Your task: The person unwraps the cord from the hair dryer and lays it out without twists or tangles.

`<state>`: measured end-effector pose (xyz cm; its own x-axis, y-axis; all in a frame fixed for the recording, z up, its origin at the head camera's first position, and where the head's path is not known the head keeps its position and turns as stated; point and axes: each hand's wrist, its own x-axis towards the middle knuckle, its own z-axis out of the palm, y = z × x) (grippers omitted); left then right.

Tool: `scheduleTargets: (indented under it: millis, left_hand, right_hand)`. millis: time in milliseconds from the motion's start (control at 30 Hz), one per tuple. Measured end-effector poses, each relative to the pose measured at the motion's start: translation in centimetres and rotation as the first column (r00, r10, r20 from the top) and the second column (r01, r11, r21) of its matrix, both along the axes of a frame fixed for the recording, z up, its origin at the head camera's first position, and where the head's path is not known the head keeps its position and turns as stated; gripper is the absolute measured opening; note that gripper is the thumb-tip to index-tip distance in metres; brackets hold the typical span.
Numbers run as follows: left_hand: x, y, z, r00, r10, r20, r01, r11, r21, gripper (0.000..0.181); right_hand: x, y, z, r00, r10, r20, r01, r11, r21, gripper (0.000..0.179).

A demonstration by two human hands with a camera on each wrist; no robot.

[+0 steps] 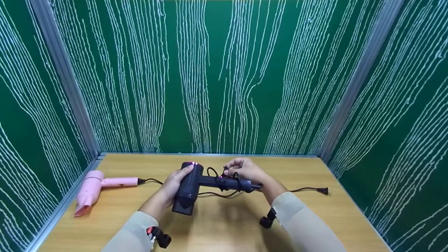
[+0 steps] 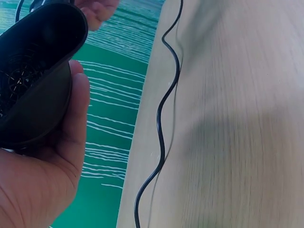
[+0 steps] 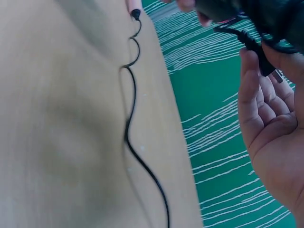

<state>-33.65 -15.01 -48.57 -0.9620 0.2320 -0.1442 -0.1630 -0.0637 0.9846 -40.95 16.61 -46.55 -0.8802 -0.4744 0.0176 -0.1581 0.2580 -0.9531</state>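
Note:
A dark hair dryer (image 1: 189, 190) is held above the table, its barrel pointing down toward me and its handle to the right. My left hand (image 1: 170, 187) grips the barrel from the left side, and in the left wrist view the dryer's open nozzle (image 2: 61, 28) shows beside the palm. The dryer's black cord (image 1: 238, 178) is looped around the handle. At the handle, my right hand (image 1: 246, 169) pinches the plug (image 3: 265, 64) at the cord's end; its metal prongs show in the right wrist view.
A pink hair dryer (image 1: 89, 190) lies on the wooden table (image 1: 140, 217) at the left. Its black cord (image 1: 220, 195) runs behind the dark dryer to a plug (image 1: 322, 191) at the right. Green walls (image 1: 217, 70) with white lines enclose the table's back and sides.

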Motion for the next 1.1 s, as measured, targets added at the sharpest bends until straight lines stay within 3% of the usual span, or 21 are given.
scheduleTargets:
  millis: [133, 333, 533, 800, 1100]
  left_hand:
    - [-0.1, 0.2, -0.2, 0.999, 0.046, -0.004, -0.046, 0.999, 0.005, 0.072]
    - [-0.3, 0.8, -0.9, 0.982, 0.184, -0.038, -0.184, 0.983, 0.001, 0.059]
    - [-0.6, 0.9, -1.3, 0.966, 0.254, -0.05, -0.257, 0.964, -0.066, 0.068]
    - [-0.9, 0.8, -1.5, 0.939, 0.344, -0.03, -0.345, 0.937, -0.058, 0.078]
    - [-0.8, 0.5, -1.2, 0.942, 0.334, -0.022, -0.334, 0.94, -0.071, 0.09]
  right_hand:
    - [0.0, 0.6, 1.1, 0.999, -0.053, -0.009, 0.053, 0.999, -0.005, 0.025]
    - [0.7, 0.1, 2.3, 0.987, -0.137, -0.082, 0.139, 0.99, 0.019, 0.018]
    - [1.8, -0.9, 2.9, 0.967, -0.185, -0.173, 0.191, 0.981, 0.02, 0.015]
    - [3.0, -1.8, 2.4, 0.975, -0.139, -0.172, 0.137, 0.99, -0.02, 0.015]
    - [3.8, -1.9, 1.1, 0.99, -0.093, -0.104, 0.087, 0.994, -0.059, 0.021]
